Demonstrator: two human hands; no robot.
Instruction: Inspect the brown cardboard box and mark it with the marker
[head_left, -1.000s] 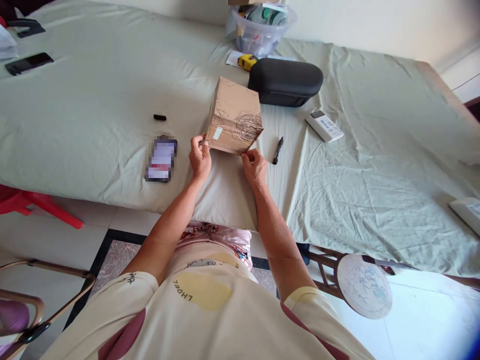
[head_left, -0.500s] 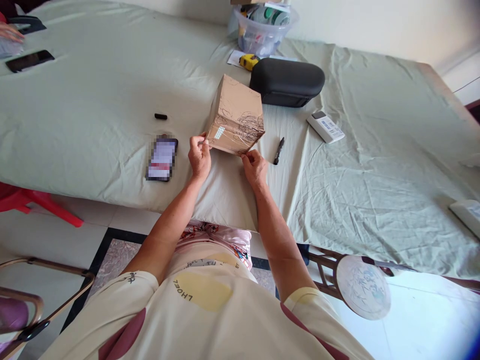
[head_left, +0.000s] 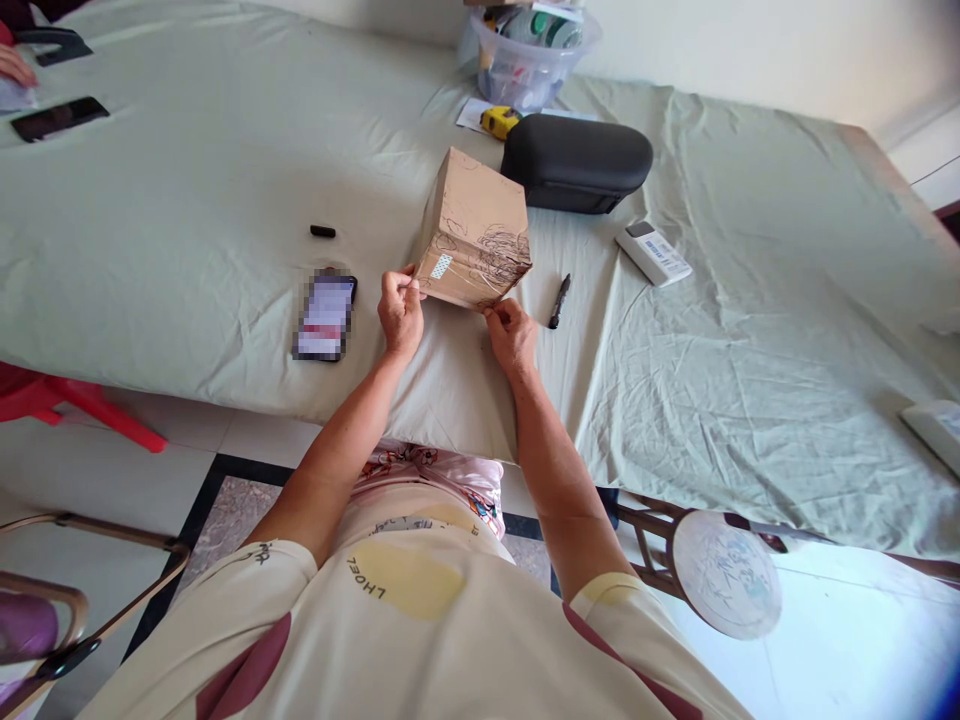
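Note:
A brown cardboard box (head_left: 484, 200), scribbled with dark lines and bearing a small white patterned label (head_left: 441, 266), stands on the cloth-covered table in front of me. My left hand (head_left: 402, 312) pinches its lower left front corner between thumb and fingers. At the lower right front corner, my right hand (head_left: 512, 332) is closed in a pinch on the box's bottom edge. A black marker (head_left: 559, 301) lies just right of my right hand. To the left of my left hand rest a phone (head_left: 325, 316) with a blurred screen and a small black cap (head_left: 322, 231).
Behind the box sit a black hard case (head_left: 577, 165), a yellow tape measure (head_left: 500, 122) and a clear plastic tub (head_left: 529, 75) of items. A white device (head_left: 652, 254) lies to the right. At far left are another person's hand (head_left: 16, 68) and a dark phone (head_left: 60, 119).
Both hands keep their hold on the box, which looks unmoved. The view has shifted very slightly. The other person's hand at far left has drawn back a little towards the edge.

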